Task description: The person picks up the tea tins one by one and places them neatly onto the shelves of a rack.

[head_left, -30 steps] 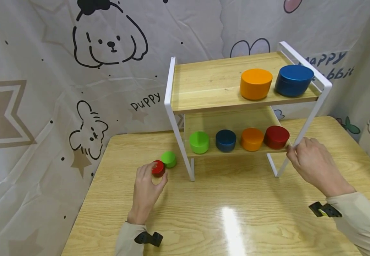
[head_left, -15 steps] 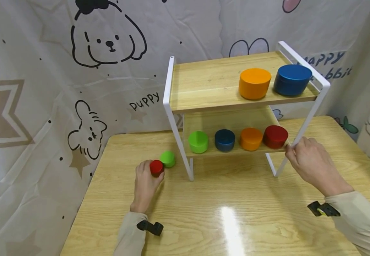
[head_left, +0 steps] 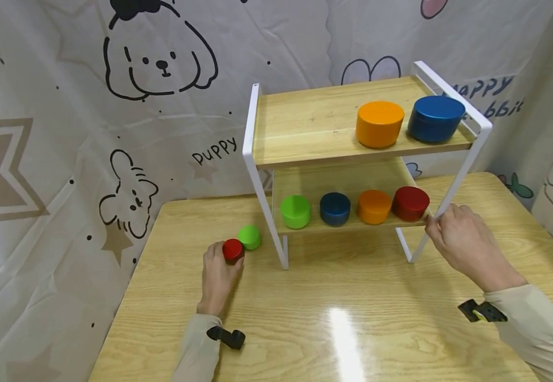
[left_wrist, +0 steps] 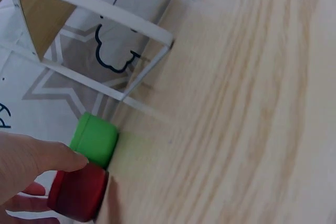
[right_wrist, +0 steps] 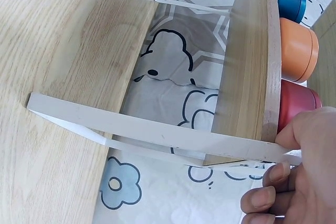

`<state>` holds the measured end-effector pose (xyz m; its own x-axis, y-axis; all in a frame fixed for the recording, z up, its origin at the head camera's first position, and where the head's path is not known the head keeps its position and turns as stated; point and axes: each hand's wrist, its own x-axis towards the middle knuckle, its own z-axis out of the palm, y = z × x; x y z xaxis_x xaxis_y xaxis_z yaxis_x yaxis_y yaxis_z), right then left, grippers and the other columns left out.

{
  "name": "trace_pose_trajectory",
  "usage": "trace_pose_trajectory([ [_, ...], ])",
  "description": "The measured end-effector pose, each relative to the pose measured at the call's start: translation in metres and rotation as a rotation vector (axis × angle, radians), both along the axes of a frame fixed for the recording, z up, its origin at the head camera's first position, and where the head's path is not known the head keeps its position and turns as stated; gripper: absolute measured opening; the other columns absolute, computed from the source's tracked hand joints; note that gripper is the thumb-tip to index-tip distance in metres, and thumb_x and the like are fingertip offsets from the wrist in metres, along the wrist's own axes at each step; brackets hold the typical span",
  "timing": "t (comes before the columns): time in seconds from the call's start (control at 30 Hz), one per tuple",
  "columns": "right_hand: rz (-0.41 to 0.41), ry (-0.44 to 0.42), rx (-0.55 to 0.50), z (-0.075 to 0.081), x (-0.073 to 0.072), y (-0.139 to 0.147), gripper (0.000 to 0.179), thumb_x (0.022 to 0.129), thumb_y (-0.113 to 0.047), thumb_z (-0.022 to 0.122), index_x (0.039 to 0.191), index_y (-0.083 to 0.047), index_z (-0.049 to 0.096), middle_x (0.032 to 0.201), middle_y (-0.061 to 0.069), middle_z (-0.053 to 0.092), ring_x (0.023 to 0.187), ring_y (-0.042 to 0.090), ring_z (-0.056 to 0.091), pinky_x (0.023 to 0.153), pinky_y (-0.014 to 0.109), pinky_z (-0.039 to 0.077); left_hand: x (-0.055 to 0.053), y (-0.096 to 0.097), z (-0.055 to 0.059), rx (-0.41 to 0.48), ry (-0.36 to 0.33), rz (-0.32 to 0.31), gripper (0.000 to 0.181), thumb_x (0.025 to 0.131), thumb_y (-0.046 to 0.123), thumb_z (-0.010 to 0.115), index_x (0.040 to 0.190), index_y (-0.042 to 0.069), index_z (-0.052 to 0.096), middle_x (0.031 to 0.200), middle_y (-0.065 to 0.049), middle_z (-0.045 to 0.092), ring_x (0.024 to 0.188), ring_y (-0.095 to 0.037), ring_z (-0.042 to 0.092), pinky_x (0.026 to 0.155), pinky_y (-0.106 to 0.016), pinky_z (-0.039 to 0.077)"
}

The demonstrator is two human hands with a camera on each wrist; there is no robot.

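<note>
My left hand (head_left: 218, 276) holds a small round red tin (head_left: 233, 250) on the table, thumb on one side and fingers on the other. A small bright green tin (head_left: 250, 237) stands against the red one; in the left wrist view, the thumb tip lies close to where the two meet. At the other side, my right hand (head_left: 463, 241) grips the white front leg (right_wrist: 147, 132) of a two-tier shelf (head_left: 334, 127) at the lower board's corner. Its thumb presses near the board's edge beside a larger red tin (head_left: 411, 203).
Along the lower board stand a green tin (head_left: 295, 211), a dark blue tin (head_left: 335, 209) and an orange tin (head_left: 374, 207). The upper board carries a large orange tin (head_left: 379, 124) and a large blue tin (head_left: 436, 119). A printed cloth (head_left: 176, 143) hangs behind the table (head_left: 300, 329).
My left hand's fingers and thumb have drawn in around the small red tin. My right hand keeps its grip on the shelf leg. The head view has shifted slightly.
</note>
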<state>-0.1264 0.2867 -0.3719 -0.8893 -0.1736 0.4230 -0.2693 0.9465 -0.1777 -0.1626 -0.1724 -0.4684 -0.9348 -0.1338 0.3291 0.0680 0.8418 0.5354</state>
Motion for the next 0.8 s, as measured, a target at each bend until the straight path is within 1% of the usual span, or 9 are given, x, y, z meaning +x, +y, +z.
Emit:
trace_pose_trajectory([
  [0.17, 0.002, 0.000, 0.010, 0.000, 0.001, -0.001, 0.031, 0.093, -0.013, 0.052, 0.063, -0.004, 0.048, 0.061, 0.005, 0.039, 0.057, 0.023, 0.037, 0.052, 0.031, 0.029, -0.004, -0.002, -0.005, 0.021, -0.018, 0.023, 0.056, 0.075, 0.011, 0.079, 0.120, -0.011, 0.055, 0.117, -0.028, 0.058, 0.108, -0.043, 0.055, 0.088, -0.050, 0.050],
  [0.33, 0.001, 0.001, 0.003, 0.001, 0.001, -0.001, 0.032, 0.093, -0.013, 0.051, 0.063, -0.004, 0.047, 0.062, 0.006, 0.041, 0.057, 0.024, 0.038, 0.052, 0.031, 0.029, -0.006, -0.003, -0.008, 0.050, -0.039, 0.018, 0.061, 0.077, 0.011, 0.078, 0.125, -0.013, 0.051, 0.118, -0.030, 0.057, 0.111, -0.045, 0.055, 0.089, -0.051, 0.049],
  [0.47, 0.005, 0.000, 0.005, 0.001, 0.001, -0.001, 0.030, 0.093, -0.013, 0.052, 0.064, -0.004, 0.048, 0.063, 0.007, 0.041, 0.057, 0.024, 0.039, 0.052, 0.032, 0.030, -0.007, -0.003, -0.009, 0.062, -0.052, 0.017, 0.062, 0.077, 0.012, 0.078, 0.126, -0.014, 0.050, 0.117, -0.031, 0.057, 0.110, -0.045, 0.055, 0.089, -0.051, 0.050],
  [0.63, -0.003, -0.019, 0.008, 0.001, 0.002, -0.001, 0.028, 0.093, -0.013, 0.051, 0.066, -0.003, 0.049, 0.063, 0.006, 0.041, 0.058, 0.024, 0.039, 0.052, 0.032, 0.029, -0.005, -0.004, -0.006, 0.076, -0.052, 0.025, 0.060, 0.076, 0.014, 0.078, 0.123, -0.012, 0.052, 0.115, -0.029, 0.058, 0.107, -0.042, 0.058, 0.088, -0.049, 0.051],
  [0.8, -0.007, -0.020, 0.009, 0.002, 0.002, -0.001, 0.029, 0.093, -0.013, 0.051, 0.066, -0.003, 0.049, 0.063, 0.006, 0.042, 0.058, 0.024, 0.039, 0.052, 0.032, 0.030, 0.001, -0.004, 0.002, 0.102, -0.029, 0.044, 0.057, 0.076, 0.017, 0.077, 0.121, -0.010, 0.055, 0.113, -0.026, 0.059, 0.105, -0.039, 0.059, 0.086, -0.047, 0.052],
])
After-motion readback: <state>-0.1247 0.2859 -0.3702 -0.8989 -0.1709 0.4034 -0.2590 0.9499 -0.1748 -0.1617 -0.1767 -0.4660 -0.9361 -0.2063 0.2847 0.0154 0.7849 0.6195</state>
